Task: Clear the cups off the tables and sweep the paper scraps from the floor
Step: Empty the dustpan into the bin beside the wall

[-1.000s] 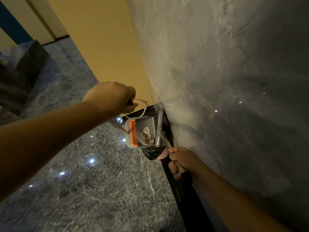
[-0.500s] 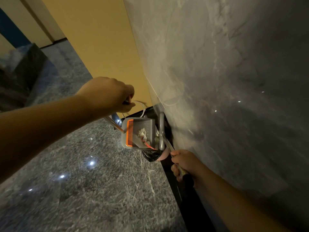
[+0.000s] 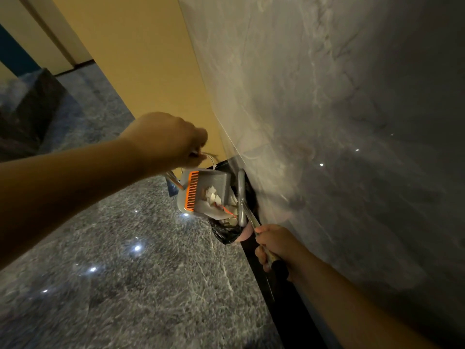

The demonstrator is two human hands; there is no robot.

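Here, the dustpan (image 3: pixel 201 192) handle is gripped by the left hand (image 3: pixel 166 139), tipped over the bin bag (image 3: pixel 225 234); the broom (image 3: pixel 247 212) handle is gripped by the right hand (image 3: pixel 276 244).

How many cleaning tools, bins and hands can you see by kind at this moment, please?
Dustpans: 1, the grey dustpan with an orange comb, holding paper scraps
Brooms: 1, the broom
Bins: 1, the black-lined bin
Hands: 2, left hand and right hand
Total: 5

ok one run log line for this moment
step: emptying scraps | left hand: grips dustpan handle, pan tipped over bin bag | right hand: grips broom handle | paper scraps: sliding out
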